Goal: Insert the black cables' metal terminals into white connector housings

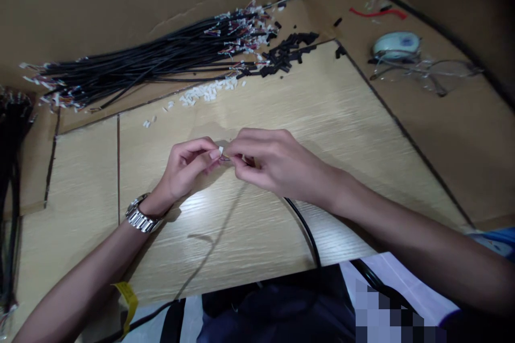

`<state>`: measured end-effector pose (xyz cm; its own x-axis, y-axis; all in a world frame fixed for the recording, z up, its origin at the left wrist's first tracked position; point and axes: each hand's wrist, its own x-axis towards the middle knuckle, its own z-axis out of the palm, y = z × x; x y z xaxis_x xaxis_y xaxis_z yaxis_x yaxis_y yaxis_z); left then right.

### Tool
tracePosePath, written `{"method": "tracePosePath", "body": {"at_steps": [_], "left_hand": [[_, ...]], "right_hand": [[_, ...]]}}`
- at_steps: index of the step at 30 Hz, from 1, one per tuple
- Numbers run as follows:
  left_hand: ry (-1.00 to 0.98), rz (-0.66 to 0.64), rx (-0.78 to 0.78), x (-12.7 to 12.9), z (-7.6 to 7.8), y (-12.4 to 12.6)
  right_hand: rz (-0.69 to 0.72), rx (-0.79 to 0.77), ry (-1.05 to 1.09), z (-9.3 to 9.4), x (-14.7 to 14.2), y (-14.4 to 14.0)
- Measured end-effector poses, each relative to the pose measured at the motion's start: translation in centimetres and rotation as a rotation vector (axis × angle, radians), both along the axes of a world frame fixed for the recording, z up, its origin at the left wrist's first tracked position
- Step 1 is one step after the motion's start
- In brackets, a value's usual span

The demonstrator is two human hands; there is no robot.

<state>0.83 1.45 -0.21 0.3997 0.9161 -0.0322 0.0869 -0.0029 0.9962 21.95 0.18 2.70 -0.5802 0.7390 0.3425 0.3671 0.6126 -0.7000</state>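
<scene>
Both hands meet just above the middle of the table (pixel 341 118), close enough for fine work. The left hand (pixel 185 167) pinches a small white connector (pixel 221 151) at its fingertips, and the right hand (pixel 267 161) pinches the thin wire ends of a black cable (pixel 306 228) against it; the cable trails back toward the near edge. The supplies sit within reach at the far side: a bundle of black cables (pixel 153 59), loose white connectors (pixel 207 92) and black pieces (pixel 287 52). Glasses (pixel 434 72) lie far right.

A pale wood-grain tabletop (pixel 346 118) is catching bright overhead light near its centre; brown cardboard walls (pixel 100 0) are enclosing the far side and right side, the upper right corner lying in shadow
</scene>
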Motion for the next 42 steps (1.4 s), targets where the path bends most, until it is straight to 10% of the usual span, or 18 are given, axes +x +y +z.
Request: {"method": "tracePosePath", "body": {"at_steps": [26, 42], "left_hand": [[0.051, 0.011, -0.044, 0.2, 0.4, 0.5], [-0.001, 0.028, -0.044, 0.4, 0.1, 0.4]], "right_hand": [[-0.079, 0.04, -0.149, -0.9, -0.3, -0.6], [-0.24, -0.048, 0.241, -1.5, -1.6, -1.0]]}}
